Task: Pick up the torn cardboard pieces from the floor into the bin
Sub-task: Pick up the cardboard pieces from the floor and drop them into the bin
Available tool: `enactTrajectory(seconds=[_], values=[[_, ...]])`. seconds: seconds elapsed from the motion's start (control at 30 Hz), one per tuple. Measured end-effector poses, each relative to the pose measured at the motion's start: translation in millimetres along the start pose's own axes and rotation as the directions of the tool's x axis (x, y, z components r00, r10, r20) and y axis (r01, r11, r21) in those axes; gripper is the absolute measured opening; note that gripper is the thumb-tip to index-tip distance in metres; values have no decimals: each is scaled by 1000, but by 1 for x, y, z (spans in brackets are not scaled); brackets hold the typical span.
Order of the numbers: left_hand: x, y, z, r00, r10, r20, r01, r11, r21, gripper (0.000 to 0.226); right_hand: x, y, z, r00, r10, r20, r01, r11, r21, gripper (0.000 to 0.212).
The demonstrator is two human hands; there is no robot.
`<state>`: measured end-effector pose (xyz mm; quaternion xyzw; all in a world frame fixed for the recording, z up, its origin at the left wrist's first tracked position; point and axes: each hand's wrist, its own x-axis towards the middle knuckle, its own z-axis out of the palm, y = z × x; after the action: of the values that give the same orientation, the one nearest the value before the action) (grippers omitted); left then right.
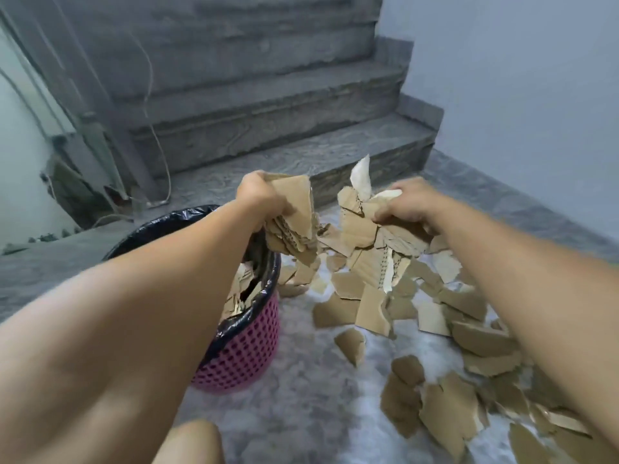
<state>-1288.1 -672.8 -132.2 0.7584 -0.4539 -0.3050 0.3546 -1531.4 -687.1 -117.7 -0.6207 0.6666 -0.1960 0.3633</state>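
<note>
At the left stands the bin (248,343), some pieces already inside. The left hand (259,195) grips a wad of torn cardboard (294,222) just above its far-right rim; the right hand (407,207) clutches another bunch (371,236) farther right, over the floor scatter (435,329).

I have one view only, worn on the head. It looks forward and down, close over the floor (301,380).
</note>
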Motion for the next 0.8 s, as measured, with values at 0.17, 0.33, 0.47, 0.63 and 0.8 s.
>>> enactTrajectory(seconds=[0.17,0.33,0.47,0.63,0.8], values=[[0,-18,-85,995,-1,-101,2,1000,11,64,-13,-75,29,995,-92,31,91,995,35,37],[-6,-64,-151,984,-74,-160,82,995,48,67,-19,-134,90,980,-171,100,161,982,97,46],[-12,-103,-165,975,-116,-192,131,989,67,65,-18,-151,147,973,-190,129,173,976,134,45],[-23,-142,-150,981,-177,-79,189,965,180,74,-14,-136,199,975,-181,131,174,983,67,58],[-29,-148,-138,981,-189,-36,190,931,310,59,-8,-109,191,990,-130,48,125,987,96,39]])
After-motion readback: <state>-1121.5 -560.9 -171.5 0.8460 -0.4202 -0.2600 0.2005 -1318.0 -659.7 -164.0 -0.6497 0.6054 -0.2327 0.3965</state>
